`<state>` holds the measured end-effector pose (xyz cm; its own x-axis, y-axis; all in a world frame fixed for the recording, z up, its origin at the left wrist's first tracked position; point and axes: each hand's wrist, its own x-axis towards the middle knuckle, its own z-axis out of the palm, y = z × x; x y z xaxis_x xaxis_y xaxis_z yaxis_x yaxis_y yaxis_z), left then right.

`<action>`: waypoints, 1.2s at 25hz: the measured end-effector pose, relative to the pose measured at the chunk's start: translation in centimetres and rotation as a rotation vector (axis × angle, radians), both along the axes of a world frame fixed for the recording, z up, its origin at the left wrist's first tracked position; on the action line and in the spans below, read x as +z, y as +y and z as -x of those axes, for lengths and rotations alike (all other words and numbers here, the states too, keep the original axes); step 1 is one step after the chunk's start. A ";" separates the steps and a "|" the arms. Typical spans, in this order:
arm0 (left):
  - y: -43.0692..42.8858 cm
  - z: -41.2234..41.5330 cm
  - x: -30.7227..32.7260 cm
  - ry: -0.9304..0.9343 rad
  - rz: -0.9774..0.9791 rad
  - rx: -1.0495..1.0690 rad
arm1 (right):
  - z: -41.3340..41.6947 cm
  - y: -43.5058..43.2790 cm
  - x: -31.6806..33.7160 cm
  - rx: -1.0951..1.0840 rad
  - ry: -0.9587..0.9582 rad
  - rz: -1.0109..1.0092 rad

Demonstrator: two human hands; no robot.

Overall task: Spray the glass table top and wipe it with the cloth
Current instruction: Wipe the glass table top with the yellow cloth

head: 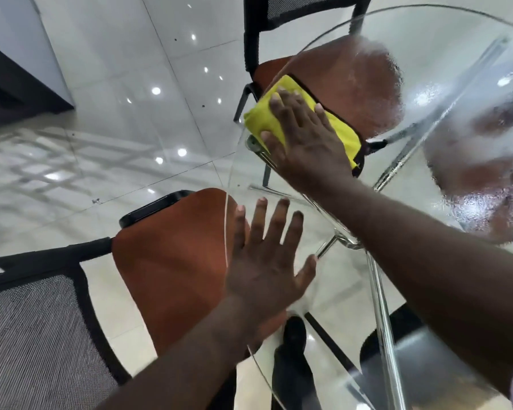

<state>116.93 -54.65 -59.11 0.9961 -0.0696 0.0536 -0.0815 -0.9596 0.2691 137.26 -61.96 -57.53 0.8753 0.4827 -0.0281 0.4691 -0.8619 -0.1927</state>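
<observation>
right hand (305, 134) flat, fingers spread on cloth (342, 131); left hand (267, 261) spread, bracing tabletop (444, 93). sweep overlapping strokes toward misted patches.

— What's on the glass table top (427, 93)?
— A folded yellow cloth (342, 128) near its edge, two hands (308, 137) pressed flat, and wet spray film (462, 119) further in.

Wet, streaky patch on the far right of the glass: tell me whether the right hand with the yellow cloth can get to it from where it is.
Probably yes. The right hand presses the yellow cloth flat near the wet patch, with only bare glass between.
</observation>
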 end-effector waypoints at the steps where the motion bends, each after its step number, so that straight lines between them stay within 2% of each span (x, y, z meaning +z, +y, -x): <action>1: 0.1 -0.2 0.3 0.008 -0.016 0.011 | 0.8 -0.9 0.2 0.016 0.002 -0.011; 5: -0.4 -0.4 1.0 0.038 -0.119 -0.019 | 3.7 -5.5 0.1 0.089 -0.035 -0.034; 9: 0.1 -1.3 0.3 0.075 -0.179 -0.026 | -1.1 -0.9 0.1 0.164 0.017 0.014; 11: -0.5 -0.7 0.6 0.105 -0.223 0.000 | -0.6 -2.3 0.8 0.182 0.081 -0.036; 14: -3.7 1.3 1.6 0.104 -0.198 0.002 | 6.0 -11.7 0.7 0.106 0.000 -0.088; 17: -10.1 3.8 1.4 0.097 -0.167 -0.178 | 10.9 -22.0 -0.7 0.060 -0.090 -0.070; 19: -12.7 4.9 0.9 0.121 -0.214 -0.275 | 8.6 -24.1 -1.1 -0.015 -0.124 -0.041; 21: -13.3 5.2 0.6 0.129 -0.242 -0.297 | 7.7 -23.6 -1.1 -0.183 -0.117 -0.077; 23: -13.0 5.5 0.9 0.143 -0.236 -0.298 | 11.5 -22.8 -1.6 -0.281 -0.128 -0.129; 25: -13.0 5.5 1.3 0.158 -0.232 -0.317 | 17.2 -24.6 -2.2 -0.110 -0.141 -0.111; 26: -13.0 5.5 1.3 0.167 -0.236 -0.325 | 17.8 -26.6 -2.3 -0.024 -0.152 -0.092; 27: -13.0 5.4 1.3 0.170 -0.244 -0.332 | 17.1 -28.7 -2.0 -0.029 -0.166 -0.102; 28: -12.9 5.3 1.0 0.180 -0.253 -0.338 | 15.7 -30.3 -1.5 -0.183 -0.172 -0.096; 30: -12.8 5.2 0.8 0.210 -0.257 -0.339 | 15.8 -30.9 -1.0 -0.654 -0.046 -0.125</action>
